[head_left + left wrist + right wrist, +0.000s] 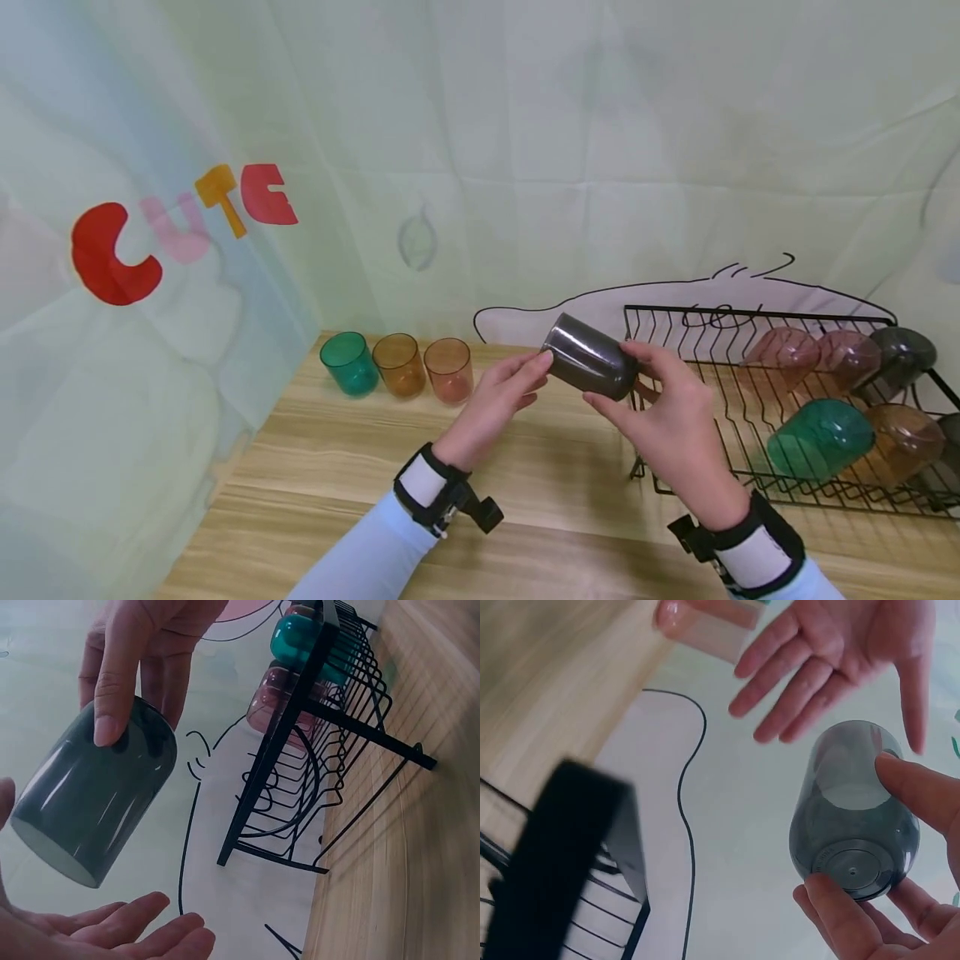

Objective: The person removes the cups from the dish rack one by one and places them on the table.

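A dark grey see-through cup (588, 357) is held tilted in the air, its base toward the right and its mouth toward the left. My right hand (675, 412) grips it near the base, thumb on one side and fingers on the other, as the right wrist view also shows around the cup (855, 817). Close to the mouth end is my left hand (495, 400). In the right wrist view that left hand (847, 664) has its fingers extended and its thumb spread, with a gap between it and the cup.
On the wooden table (337, 483), a teal cup (349, 364), an amber cup (399, 367) and a pinkish-orange cup (449, 371) stand in a row at the back left. A black wire rack (757, 317) at the right holds several upturned cups, among them a teal one (821, 439). Behind hangs a curtain.
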`<state>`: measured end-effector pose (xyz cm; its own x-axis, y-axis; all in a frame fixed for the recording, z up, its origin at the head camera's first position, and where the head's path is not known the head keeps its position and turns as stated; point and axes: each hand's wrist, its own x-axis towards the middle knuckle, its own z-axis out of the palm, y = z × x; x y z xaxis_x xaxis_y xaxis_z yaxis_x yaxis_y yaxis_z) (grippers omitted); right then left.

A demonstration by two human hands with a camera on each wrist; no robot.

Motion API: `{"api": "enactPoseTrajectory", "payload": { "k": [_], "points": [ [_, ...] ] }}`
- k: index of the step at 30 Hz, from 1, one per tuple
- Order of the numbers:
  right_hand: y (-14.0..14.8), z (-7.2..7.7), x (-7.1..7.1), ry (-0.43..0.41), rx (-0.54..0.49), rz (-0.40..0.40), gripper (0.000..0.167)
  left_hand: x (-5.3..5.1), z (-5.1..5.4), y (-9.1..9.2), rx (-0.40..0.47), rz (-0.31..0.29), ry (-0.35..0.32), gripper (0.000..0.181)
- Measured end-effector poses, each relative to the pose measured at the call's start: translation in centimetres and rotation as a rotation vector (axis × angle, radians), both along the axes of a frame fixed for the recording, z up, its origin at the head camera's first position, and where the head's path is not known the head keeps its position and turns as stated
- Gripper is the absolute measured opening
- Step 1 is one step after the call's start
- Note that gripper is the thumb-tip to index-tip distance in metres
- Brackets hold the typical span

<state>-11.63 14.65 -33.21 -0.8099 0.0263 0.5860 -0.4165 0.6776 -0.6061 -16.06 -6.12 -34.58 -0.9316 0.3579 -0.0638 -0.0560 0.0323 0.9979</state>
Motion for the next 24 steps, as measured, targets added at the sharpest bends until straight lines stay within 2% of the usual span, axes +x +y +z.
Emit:
{"api": "enactPoseTrajectory", "payload": {
  "k": [2,7,9,15,19,24],
  "points": [
    [-0.3,-0.2,0.1,-0.018,-0.013,0.021,0.070,0.3,0.6,0.0,0.016,-0.003,-0.007,0.060],
    [-0.8,-0.7,0.3,-0.038,0.011,0.019,0.070,0.2,0.8,0.2,0.053,0.034,-0.031,0.060],
    [-1.0,-0.9,0.3,-0.043,0.017,0.010,0.070,-0.2,0.2,0.3,0.071,0.060,-0.037,0.064],
    [-1.2,-1.2,0.3,-0.068,-0.006,0.040,0.071,-0.4,0.1,0.5,0.127,0.118,-0.035,0.066],
    [-1.3,-1.4,0.3,-0.094,0.000,0.036,0.074,-0.4,0.1,0.6,0.175,0.125,-0.043,0.063],
    [-1.5,-1.8,0.4,-0.154,-0.007,0.036,0.078,-0.2,0.3,0.6,0.232,0.107,-0.036,0.060]
  ]
}}
